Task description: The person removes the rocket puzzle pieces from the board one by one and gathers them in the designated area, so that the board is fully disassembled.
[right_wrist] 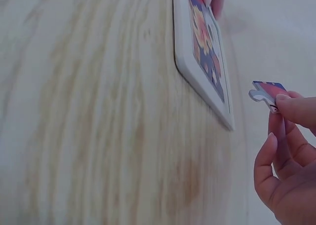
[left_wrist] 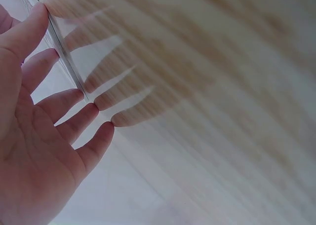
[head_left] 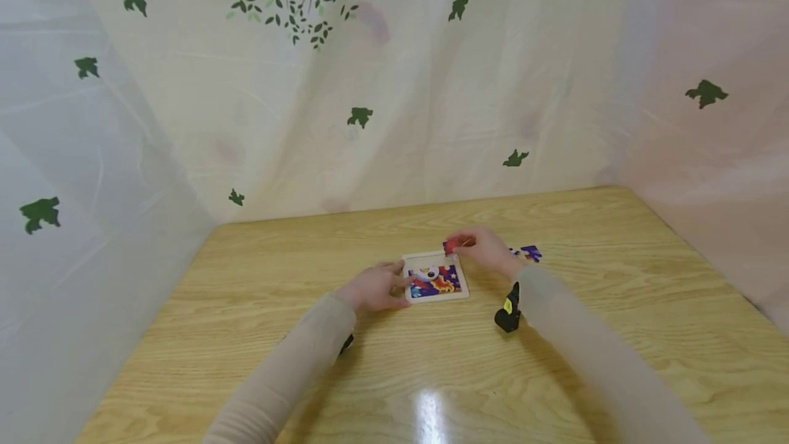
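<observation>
On my feed, the right hand [head_left: 485,248] pinched 1 puzzle piece [right_wrist: 271,90] near the white tray's [right_wrist: 183,45] far right corner; I judged it light, stiff, best held by its edges. The left hand [head_left: 374,286], fingers spread, touched the tray's left side.

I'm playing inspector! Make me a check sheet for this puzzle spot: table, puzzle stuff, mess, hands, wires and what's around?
Surface: wood-grain table, with a bright glare patch near the front.
Puzzle: frame flat on the table, partly filled.
Loose pieces: on the table, right of the frame, partly behind the right arm.
Clutter: nothing seen.
Left hand: fingers spread, touching the frame's left side.
Right hand: pinches a red-and-purple piece.
Cables: nothing seen.
Surroundings: pale curtain with green leafy prints.
</observation>
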### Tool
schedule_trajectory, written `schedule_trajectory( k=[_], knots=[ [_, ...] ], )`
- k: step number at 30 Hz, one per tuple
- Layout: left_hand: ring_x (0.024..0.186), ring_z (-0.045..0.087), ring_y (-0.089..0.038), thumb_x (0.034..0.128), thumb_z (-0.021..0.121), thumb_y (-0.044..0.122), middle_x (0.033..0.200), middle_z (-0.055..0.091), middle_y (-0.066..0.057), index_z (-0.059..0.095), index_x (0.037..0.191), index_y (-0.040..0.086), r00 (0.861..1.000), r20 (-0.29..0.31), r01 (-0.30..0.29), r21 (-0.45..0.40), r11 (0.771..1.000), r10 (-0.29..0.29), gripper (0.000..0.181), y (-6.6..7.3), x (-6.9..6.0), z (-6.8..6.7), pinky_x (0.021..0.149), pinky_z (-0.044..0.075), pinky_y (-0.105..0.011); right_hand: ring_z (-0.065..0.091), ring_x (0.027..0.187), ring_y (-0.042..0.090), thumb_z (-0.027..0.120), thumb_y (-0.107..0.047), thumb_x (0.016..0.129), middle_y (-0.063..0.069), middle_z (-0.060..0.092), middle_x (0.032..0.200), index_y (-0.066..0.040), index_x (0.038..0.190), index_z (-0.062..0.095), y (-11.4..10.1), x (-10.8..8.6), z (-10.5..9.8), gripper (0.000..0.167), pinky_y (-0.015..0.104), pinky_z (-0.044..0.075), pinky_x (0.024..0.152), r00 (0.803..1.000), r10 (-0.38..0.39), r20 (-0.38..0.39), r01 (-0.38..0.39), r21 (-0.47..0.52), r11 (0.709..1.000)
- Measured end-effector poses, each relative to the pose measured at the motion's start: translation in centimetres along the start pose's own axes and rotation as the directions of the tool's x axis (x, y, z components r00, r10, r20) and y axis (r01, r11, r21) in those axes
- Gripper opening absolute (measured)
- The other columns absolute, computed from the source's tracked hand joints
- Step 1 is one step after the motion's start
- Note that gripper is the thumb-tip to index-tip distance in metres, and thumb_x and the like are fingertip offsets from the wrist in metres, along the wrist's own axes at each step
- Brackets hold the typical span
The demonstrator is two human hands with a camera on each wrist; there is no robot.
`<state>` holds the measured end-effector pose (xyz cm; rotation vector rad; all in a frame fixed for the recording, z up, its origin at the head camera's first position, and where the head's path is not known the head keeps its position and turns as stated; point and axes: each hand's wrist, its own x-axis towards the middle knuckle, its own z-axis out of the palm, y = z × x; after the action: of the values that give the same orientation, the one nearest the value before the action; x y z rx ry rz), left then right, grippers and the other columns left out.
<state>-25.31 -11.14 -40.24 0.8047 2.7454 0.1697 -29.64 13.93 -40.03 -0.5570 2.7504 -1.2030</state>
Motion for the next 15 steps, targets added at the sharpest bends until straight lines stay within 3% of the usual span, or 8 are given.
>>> schedule_trajectory(
  k=[11,15],
  knots=[
    [0.143,0.024,-0.032,0.0907,0.060,0.042,0.156,0.023,-0.012,0.047,0.140,0.024,1.000,0.001,0.004,-0.005,1.000,-0.004,0.054,-0.1,0.0,-0.1,0.115,0.024,-0.044,0.057,0.105,0.033,0.057,-0.014,0.095,0.018,0.063,0.114,-0.003,0.121,0.062,2.1,-0.4,-1.9,0.029,0.045,0.046,0.089,0.998,0.025,-0.051,-0.026,-0.015,1.000],
    [0.142,0.026,-0.032,0.0905,0.060,0.042,0.156,0.024,-0.012,0.047,0.139,0.025,1.000,0.000,0.006,-0.008,1.000,-0.006,0.053,-0.1,0.1,-0.1,0.115,0.025,-0.045,0.057,0.101,0.030,0.057,-0.014,0.094,0.017,0.063,0.112,-0.004,0.118,0.064,2.8,-0.6,-2.4,0.027,0.038,0.047,0.081,0.998,0.033,-0.054,-0.033,-0.007,0.999]
  ],
)
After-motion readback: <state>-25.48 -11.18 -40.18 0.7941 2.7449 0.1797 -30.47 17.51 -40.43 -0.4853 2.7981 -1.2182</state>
